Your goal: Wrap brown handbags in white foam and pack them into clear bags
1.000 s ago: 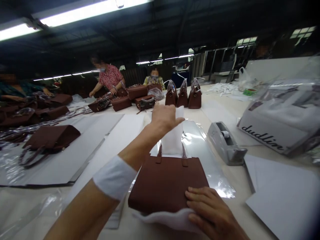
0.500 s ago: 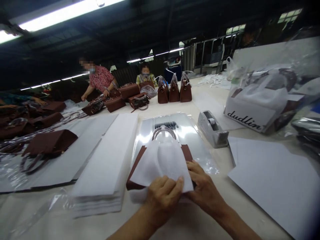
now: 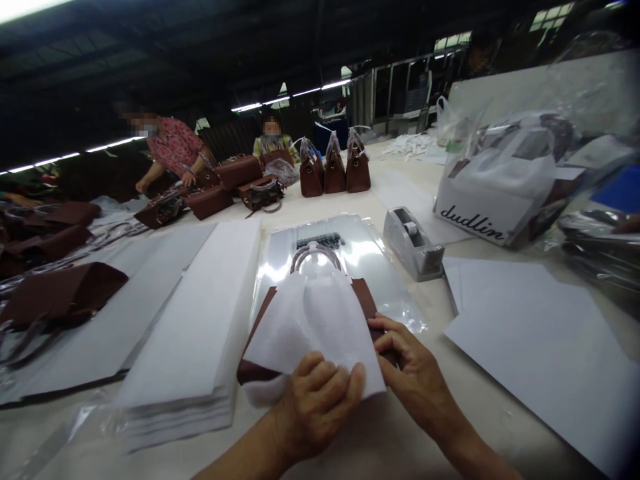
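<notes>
A brown handbag lies in front of me on the table, its wrapped handles pointing away. A white foam sheet is draped over its front and covers most of it. My left hand is closed over the lower edge of that sheet, pressing it against the bag. At the bag's right side, the fingers of my right hand curl around the brown edge. The bag's underside and my left fingertips are hidden.
A stack of white foam sheets lies left, a tape dispenser stands right of clear plastic sleeves. White cards and a bagged handbag are at right. Several brown handbags and two people are across the table.
My right hand has shifted slightly along the bag's side, its fingers more spread. My left hand keeps its hold on the sheet. The whole view has swung a little to the right.
</notes>
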{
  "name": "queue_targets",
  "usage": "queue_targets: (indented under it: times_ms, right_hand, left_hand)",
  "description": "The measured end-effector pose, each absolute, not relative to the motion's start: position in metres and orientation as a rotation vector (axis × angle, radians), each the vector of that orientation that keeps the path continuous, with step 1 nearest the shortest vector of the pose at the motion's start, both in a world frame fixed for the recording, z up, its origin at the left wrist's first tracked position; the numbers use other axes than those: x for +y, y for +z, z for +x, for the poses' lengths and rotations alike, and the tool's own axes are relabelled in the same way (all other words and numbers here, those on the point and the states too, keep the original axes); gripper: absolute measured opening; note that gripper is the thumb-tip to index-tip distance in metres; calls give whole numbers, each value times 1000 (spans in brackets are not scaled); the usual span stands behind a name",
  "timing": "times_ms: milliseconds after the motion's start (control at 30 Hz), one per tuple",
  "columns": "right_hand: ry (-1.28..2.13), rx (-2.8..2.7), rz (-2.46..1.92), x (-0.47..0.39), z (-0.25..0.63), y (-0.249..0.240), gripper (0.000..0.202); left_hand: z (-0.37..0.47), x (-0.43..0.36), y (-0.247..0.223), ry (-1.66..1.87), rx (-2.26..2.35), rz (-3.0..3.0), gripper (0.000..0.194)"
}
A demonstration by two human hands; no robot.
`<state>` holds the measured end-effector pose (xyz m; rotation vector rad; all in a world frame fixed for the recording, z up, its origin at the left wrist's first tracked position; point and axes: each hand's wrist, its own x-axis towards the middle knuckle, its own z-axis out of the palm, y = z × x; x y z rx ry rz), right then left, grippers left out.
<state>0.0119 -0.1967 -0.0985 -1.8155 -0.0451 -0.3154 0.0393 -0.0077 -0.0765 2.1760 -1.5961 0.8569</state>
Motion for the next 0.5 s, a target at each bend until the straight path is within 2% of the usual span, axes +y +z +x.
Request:
queue_targets:
  times_ms: [200,267,433,500]
  right_hand:
    - [-295,-7,-1709,-193,14,-103,4]
    - [-272,75,-1643,-203,16,-100,15]
    - [-683,582,-1882,-284,55,-66,28]
    - [-661,637,-1871,-324,89,-47,28]
  left_hand:
    - [37,-4,-78,750,-1732,2268,32]
    - [37,-3,-83,887,-1701,2220,29]
    - [37,-7,-96,1138,-1496,2236,26]
    - [38,-8,-100,1182,-1457,2233,28]
